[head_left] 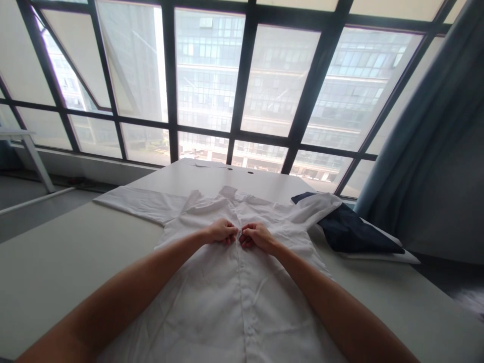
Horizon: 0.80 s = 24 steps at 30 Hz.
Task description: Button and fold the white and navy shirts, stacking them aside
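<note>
A white long-sleeved shirt point(204, 297) lies spread on a white table, its collar toward the windows and its front seam running down the middle. My left hand point(222, 231) pinches the fabric at the left of the seam, in the upper chest area. Close beside it, my right hand point(257, 237) pinches the right side of the same seam, fingers curled. The fingertips of both hands nearly meet. Any button between them is too small to make out.
The white table point(75, 262) extends toward large dark-framed windows. Dark navy folded cloth point(355, 232) lies at the right, partly under the shirt's right sleeve, on something white. A grey-blue curtain point(423, 141) hangs at the right. Another table's white leg point(38, 161) stands at the left.
</note>
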{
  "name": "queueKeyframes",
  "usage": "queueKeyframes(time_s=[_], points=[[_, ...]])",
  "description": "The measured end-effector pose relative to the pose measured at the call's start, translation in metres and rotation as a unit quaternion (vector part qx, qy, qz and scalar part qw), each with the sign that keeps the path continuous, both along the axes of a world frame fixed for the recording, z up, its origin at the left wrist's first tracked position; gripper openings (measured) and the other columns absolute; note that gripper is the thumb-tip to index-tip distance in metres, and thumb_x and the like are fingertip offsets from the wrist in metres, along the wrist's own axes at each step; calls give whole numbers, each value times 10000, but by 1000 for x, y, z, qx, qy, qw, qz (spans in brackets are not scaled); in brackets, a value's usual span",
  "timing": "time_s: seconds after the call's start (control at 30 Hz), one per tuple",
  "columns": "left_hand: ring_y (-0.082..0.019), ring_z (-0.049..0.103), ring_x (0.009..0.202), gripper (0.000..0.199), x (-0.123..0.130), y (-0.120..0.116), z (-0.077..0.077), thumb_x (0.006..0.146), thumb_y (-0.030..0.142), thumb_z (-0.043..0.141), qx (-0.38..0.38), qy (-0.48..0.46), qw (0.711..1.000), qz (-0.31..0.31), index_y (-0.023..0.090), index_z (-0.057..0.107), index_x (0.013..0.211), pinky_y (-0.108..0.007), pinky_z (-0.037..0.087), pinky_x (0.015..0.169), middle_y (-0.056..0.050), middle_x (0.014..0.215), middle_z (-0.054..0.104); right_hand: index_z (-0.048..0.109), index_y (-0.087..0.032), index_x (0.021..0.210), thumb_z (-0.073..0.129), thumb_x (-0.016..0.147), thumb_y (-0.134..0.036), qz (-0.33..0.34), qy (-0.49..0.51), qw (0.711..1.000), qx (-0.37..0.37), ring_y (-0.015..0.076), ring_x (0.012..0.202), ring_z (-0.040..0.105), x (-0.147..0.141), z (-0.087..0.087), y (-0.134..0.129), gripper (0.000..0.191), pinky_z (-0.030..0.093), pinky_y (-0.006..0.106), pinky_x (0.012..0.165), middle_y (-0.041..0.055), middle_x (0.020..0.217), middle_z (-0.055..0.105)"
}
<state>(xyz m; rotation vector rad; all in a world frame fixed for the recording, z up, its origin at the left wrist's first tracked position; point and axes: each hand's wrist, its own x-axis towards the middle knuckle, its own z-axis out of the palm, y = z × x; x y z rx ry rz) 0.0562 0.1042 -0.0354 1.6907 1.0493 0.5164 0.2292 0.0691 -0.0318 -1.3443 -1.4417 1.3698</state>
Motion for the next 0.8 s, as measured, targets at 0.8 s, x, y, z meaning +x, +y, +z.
queueKeyframes(time_s=[0.8], points=[[-74,326,369,356,7,-8,6,878,298,540,65,43,996,37,169,482,552,-222,234,396,55,426,396,561,-150,610,569,857,-241,22,-88,996,21,64,373,498,-1,2,5,264,354,160,361,-25,485,569]])
